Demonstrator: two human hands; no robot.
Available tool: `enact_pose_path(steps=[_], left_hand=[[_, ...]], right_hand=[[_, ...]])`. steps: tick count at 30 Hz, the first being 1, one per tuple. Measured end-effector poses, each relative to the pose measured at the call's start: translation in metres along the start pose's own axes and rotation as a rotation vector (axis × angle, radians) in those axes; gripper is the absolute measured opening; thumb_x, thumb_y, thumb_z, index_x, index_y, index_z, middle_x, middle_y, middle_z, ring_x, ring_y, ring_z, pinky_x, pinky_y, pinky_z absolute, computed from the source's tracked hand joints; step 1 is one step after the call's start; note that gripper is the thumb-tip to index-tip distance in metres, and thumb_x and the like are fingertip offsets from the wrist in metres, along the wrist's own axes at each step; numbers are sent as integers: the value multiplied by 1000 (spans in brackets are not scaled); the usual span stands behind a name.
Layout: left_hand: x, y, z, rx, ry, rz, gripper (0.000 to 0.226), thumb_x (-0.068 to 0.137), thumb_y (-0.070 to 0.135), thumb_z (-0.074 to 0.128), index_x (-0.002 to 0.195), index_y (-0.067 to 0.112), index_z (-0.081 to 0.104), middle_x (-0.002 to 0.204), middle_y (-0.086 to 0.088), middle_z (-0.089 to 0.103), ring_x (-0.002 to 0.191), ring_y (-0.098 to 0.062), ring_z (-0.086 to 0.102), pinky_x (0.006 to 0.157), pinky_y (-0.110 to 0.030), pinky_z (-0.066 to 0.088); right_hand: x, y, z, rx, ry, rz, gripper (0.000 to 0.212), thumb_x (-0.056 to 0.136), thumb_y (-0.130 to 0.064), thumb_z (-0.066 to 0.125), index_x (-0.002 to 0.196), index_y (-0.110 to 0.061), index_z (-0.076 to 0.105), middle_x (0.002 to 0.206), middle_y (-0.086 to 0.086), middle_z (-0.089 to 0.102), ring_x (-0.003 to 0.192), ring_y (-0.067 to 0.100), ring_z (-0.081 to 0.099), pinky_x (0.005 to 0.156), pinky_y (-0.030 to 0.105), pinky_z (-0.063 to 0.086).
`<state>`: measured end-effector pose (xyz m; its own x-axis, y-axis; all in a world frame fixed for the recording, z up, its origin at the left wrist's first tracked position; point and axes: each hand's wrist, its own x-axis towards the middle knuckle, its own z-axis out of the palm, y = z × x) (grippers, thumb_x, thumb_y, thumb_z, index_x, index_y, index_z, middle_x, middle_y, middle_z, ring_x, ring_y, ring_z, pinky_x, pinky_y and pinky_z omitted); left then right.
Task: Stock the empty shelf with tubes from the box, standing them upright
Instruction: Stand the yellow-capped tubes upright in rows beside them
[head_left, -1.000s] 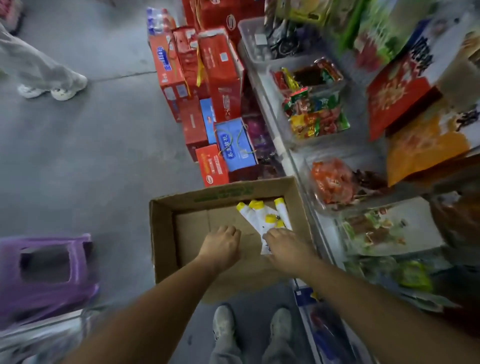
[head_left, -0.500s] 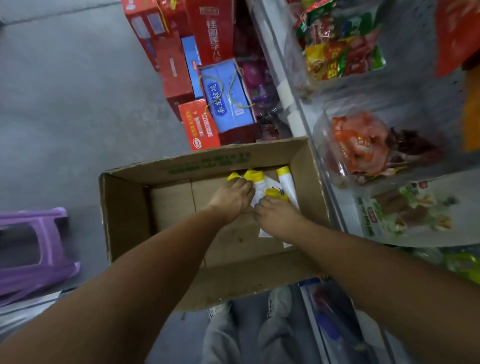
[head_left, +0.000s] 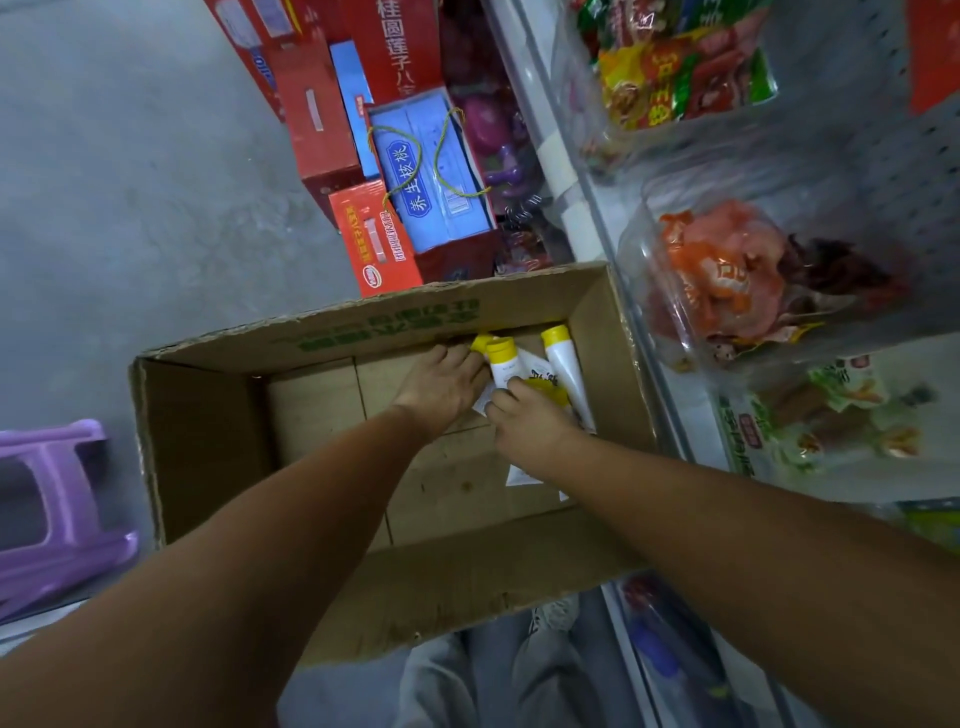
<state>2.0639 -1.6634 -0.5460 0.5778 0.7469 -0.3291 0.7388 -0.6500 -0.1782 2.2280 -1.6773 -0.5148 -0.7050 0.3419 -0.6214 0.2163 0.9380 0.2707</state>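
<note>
Both hands deeper toward far right corner of cardboard box (head_left: 208, 441) than a second ago; view pulled in closer.

Head view: left hand (head_left: 441, 384) palm down, fingers loosely together, tips touching the yellow-capped white tubes (head_left: 504, 364); whether it grips one, cannot tell. Right hand (head_left: 530, 421) curled over a tube with a yellow cap, fingers closed around it, tube mostly hidden beneath. One more tube (head_left: 563, 364) lies flat just beside the box's right wall, caps pointing to far wall. Rest of box floor bare. Shelf edge (head_left: 587, 208) runs along the box's right side, with clear bins of snack packets (head_left: 717, 275) beyond. Red and blue gift cartons (head_left: 431, 171) stacked on floor past the box; purple stool (head_left: 52, 509) at left.
</note>
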Motion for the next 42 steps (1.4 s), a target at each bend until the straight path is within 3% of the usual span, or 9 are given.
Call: enact_pose_path(steps=[5, 9, 12, 14, 16, 20, 30, 36, 42], left_hand=[[-8, 8, 8, -42, -68, -78, 49, 71, 18, 77, 118, 12, 65, 110, -7, 64, 91, -28, 61, 70, -35, 50], [-22, 5, 11, -73, -86, -113, 44, 44, 19, 90, 85, 10, 74, 84, -9, 66, 71, -30, 61, 53, -33, 47], [-44, -2, 5, -115, -119, -166, 49, 43, 21, 91, 87, 10, 74, 87, -10, 66, 75, -32, 62, 60, -36, 52], [-61, -4, -2, -185, -213, -205, 55, 67, 29, 82, 117, 13, 65, 113, -10, 62, 102, -32, 59, 86, -42, 49], [-78, -10, -5, -279, -247, -298, 56, 82, 34, 69, 133, 20, 52, 130, -6, 54, 120, -29, 50, 99, -43, 39], [-111, -19, -35, -609, -136, -344, 56, 82, 45, 65, 133, 29, 51, 125, 2, 56, 114, -22, 53, 93, -40, 44], [-157, -56, -185, -1148, 177, -468, 31, 82, 35, 73, 107, 38, 57, 96, 19, 67, 83, 1, 63, 70, -23, 52], [-163, -73, -281, -1403, 394, -476, 33, 78, 9, 80, 105, 25, 70, 99, 13, 75, 92, 0, 69, 85, -31, 58], [-177, -73, -393, -1490, 479, -357, 32, 83, 5, 77, 103, 29, 69, 103, 9, 75, 94, -10, 70, 91, -39, 56]], right_hand=[[-1, -3, -5, -1, -63, -19, 32, 101, -18, 43, 126, -16, 63, 129, 7, 57, 123, 28, 46, 104, 38, 33], [-10, 1, -8, 14, -130, -42, 28, 93, -21, 57, 120, -17, 66, 122, 7, 60, 116, 30, 51, 102, 40, 36], [-20, 9, -17, 155, -88, 105, 24, 57, -28, 85, 78, -20, 76, 81, 3, 67, 78, 25, 64, 77, 35, 51], [-24, 10, -11, 286, 33, 158, 32, 33, -24, 89, 58, -21, 71, 62, 3, 62, 57, 26, 61, 60, 32, 51], [-41, 15, -24, 347, 74, 228, 35, 41, -20, 87, 72, -20, 71, 69, 7, 63, 61, 30, 63, 59, 33, 51], [-81, 31, -55, 528, 11, 295, 45, 89, -6, 53, 133, -15, 46, 126, 14, 53, 116, 35, 52, 88, 41, 44], [-176, 71, -141, 1134, 199, 550, 59, 82, -14, 66, 129, -37, 37, 120, 1, 55, 107, 28, 58, 80, 46, 52], [-247, 92, -198, 1566, 557, 770, 60, 85, -8, 69, 134, -29, 41, 120, -3, 63, 103, 17, 63, 91, 43, 53], [-340, 106, -256, 1688, 792, 890, 56, 90, -10, 68, 133, -30, 38, 124, -5, 58, 100, 13, 63, 85, 33, 52]])
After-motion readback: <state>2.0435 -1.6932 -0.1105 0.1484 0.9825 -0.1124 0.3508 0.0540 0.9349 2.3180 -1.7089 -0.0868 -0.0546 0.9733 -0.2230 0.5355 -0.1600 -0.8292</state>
